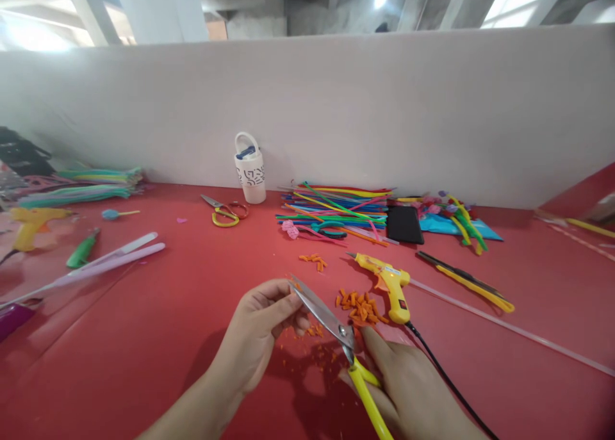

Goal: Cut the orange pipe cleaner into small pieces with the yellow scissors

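My right hand [413,392] grips yellow-handled scissors [336,334], whose blades point up and to the left. My left hand [262,331] pinches its fingers together right at the blade tips; what it holds is too small to make out, perhaps an orange scrap. A small heap of orange cut pieces [360,307] lies just beyond the blades, with orange crumbs on the red table [168,312] under my hands. A second, smaller cluster of orange pieces [313,260] lies farther back.
A yellow glue gun [390,284] with a black cord lies right of the heap. Behind it are a pile of coloured pipe cleaners [336,211], a black phone [404,224], a white cup [250,169], other scissors [225,211]. More tools lie at left. A white partition [336,107] backs the table.
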{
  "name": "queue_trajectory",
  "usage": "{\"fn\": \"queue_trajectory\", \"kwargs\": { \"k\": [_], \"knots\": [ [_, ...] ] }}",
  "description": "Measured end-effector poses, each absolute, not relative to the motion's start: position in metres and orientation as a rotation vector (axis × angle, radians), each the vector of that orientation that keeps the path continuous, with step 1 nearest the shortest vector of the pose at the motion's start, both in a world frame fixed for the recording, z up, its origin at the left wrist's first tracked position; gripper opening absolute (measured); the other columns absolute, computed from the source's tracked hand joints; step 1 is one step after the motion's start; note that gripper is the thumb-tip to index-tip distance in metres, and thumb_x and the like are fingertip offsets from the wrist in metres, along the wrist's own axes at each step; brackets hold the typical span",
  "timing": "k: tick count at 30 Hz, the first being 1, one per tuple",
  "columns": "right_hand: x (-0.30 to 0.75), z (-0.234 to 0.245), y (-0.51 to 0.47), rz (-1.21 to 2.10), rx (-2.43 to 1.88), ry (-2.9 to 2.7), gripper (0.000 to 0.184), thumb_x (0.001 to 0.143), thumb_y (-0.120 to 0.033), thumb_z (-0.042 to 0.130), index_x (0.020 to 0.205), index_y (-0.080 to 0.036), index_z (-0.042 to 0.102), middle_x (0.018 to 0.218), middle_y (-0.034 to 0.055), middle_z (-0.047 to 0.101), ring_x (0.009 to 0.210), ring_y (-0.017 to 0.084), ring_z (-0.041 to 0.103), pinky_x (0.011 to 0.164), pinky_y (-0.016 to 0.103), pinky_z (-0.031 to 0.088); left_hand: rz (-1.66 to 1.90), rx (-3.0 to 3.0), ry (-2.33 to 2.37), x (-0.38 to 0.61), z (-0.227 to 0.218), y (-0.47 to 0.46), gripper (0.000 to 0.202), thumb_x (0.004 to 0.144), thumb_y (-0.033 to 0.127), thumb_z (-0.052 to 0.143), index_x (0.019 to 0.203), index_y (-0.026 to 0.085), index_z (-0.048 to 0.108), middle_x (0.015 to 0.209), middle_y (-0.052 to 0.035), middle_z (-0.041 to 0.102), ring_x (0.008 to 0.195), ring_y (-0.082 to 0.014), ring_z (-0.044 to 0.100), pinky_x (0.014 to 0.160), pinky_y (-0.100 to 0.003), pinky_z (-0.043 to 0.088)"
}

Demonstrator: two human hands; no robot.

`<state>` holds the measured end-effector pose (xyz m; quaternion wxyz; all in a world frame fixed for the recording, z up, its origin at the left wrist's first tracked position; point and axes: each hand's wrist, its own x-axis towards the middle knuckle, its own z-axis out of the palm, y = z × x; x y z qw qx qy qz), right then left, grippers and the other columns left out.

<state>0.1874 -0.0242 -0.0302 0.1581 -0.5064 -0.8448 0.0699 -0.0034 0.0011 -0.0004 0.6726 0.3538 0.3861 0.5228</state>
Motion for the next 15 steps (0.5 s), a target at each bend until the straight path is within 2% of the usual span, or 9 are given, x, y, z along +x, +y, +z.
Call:
{"fn": "queue_trajectory", "kwargs": {
  "k": [5, 15],
  "knots": [
    [0.1872, -0.0309, -0.0256, 0.201, -1.460, -2.427, 0.027, 0.079, -0.046, 0.037, 0.069, -0.021, 0.040, 0.050, 0.0013, 0.057, 0.040, 0.016, 0.051, 0.039, 0.024, 0.022, 1.170, 0.786, 0.871, -0.0037, 0.0004, 0.0017, 0.006, 0.069, 0.018, 0.059, 0.068, 0.014, 0.063, 0.058, 0.0005, 0.060, 0.048, -0.0060, 0.052, 0.048, -0.016, 0.040],
    [0.1851, -0.0298, -0.0273, 0.410, -1.517, -2.428, 0.026, 0.079, -0.045, 0.038, 0.069, -0.021, 0.039, 0.056, 0.0030, 0.059, 0.041, 0.014, 0.049, 0.040, 0.023, 0.022, 1.168, 0.775, 0.852, -0.0036, 0.0012, 0.0020, 0.005, 0.069, 0.016, 0.059, 0.067, 0.013, 0.062, 0.058, 0.0002, 0.059, 0.048, -0.0056, 0.052, 0.047, -0.015, 0.040]
  ]
}}
